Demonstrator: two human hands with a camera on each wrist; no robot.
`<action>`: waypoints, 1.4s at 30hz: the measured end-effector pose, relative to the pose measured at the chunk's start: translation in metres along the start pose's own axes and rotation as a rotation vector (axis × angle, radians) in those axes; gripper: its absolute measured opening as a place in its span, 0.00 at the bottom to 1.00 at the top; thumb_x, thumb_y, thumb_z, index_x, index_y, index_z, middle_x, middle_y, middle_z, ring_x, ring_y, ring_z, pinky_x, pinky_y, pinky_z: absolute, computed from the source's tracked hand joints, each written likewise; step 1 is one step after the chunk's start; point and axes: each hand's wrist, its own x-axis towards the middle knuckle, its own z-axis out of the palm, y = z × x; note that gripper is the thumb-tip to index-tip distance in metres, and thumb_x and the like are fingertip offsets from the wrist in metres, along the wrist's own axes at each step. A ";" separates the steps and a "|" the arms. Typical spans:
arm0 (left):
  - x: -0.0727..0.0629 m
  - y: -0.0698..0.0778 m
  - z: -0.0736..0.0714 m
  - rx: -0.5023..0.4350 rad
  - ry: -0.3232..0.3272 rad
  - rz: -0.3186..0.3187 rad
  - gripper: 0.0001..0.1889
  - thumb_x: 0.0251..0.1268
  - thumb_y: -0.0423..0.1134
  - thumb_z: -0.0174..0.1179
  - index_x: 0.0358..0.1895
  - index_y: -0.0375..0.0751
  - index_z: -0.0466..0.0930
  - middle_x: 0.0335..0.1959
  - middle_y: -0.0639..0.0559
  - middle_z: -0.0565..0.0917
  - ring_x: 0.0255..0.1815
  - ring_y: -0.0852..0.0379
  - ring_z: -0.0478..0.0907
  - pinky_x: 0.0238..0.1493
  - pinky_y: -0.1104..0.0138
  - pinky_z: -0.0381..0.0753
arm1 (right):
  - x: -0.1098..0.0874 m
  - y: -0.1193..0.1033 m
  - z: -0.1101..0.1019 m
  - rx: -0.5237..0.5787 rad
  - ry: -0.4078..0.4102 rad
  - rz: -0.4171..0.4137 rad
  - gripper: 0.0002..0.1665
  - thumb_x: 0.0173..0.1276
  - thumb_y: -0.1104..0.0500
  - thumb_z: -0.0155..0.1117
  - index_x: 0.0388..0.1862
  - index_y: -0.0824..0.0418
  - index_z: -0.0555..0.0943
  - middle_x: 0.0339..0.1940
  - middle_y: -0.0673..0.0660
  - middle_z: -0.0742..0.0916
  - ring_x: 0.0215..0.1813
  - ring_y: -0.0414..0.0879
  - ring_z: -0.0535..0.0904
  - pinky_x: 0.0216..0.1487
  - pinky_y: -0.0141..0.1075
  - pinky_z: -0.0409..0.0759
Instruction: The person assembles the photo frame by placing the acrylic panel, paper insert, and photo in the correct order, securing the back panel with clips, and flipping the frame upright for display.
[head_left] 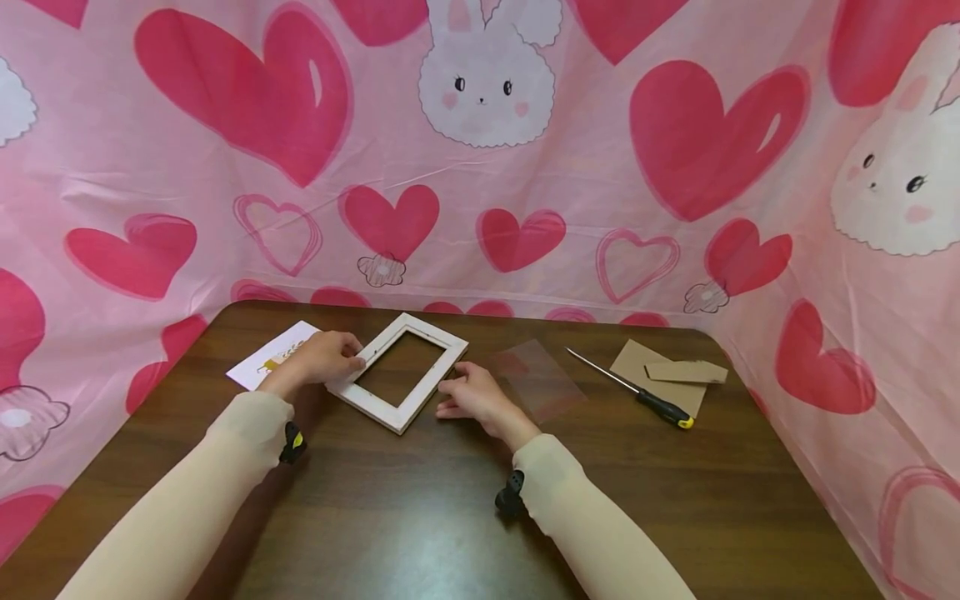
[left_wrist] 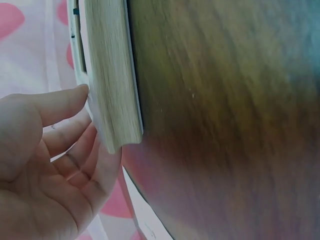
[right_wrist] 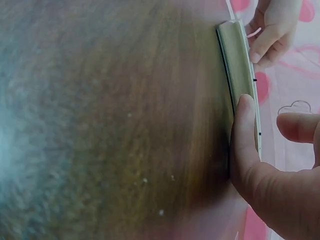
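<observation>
A white picture frame [head_left: 384, 412] with a bare rectangular opening lies on the wooden table, turned at an angle. On its left side, my left hand [head_left: 318, 360] grips the border; in the left wrist view, thumb [left_wrist: 65, 104] and fingers meet at the pale wooden side [left_wrist: 112, 75]. By the opposite side is my right hand [head_left: 480, 396], fingers loosely bent and spread. One digit [right_wrist: 245, 125] overlaps the frame's outer side in the right wrist view, another standing apart from it. Small dark metal tabs show along the frame's inner edge.
Partly behind the left hand lies a white card [head_left: 258, 360] with a gold-brown print. Right of the frame are a clear sheet [head_left: 542, 385], a screwdriver [head_left: 660, 407] with black and yellow handle, and a brown backing board [head_left: 633, 357] bearing a cardboard strip [head_left: 686, 372]. A pink heart-patterned cloth [head_left: 480, 175] surrounds the table.
</observation>
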 end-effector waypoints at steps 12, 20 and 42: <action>-0.010 0.014 0.013 -0.171 -0.083 -0.007 0.13 0.74 0.38 0.67 0.50 0.30 0.82 0.40 0.42 0.86 0.33 0.54 0.83 0.34 0.63 0.87 | -0.005 0.000 -0.012 -0.038 0.010 -0.013 0.42 0.75 0.68 0.59 0.83 0.75 0.56 0.46 0.66 0.85 0.32 0.47 0.85 0.43 0.43 0.91; -0.018 0.030 0.022 -0.227 -0.149 -0.019 0.24 0.74 0.38 0.67 0.66 0.28 0.77 0.40 0.41 0.85 0.33 0.53 0.84 0.37 0.61 0.89 | -0.014 -0.001 -0.028 -0.173 -0.015 -0.034 0.43 0.75 0.67 0.61 0.82 0.77 0.55 0.39 0.61 0.84 0.27 0.44 0.84 0.39 0.41 0.91; -0.030 0.070 0.051 -0.362 -0.192 -0.050 0.22 0.71 0.35 0.70 0.61 0.29 0.74 0.34 0.43 0.83 0.28 0.54 0.82 0.36 0.62 0.90 | -0.035 0.000 -0.068 -0.564 -0.009 -0.093 0.44 0.75 0.63 0.69 0.82 0.73 0.60 0.31 0.57 0.86 0.21 0.42 0.83 0.31 0.39 0.89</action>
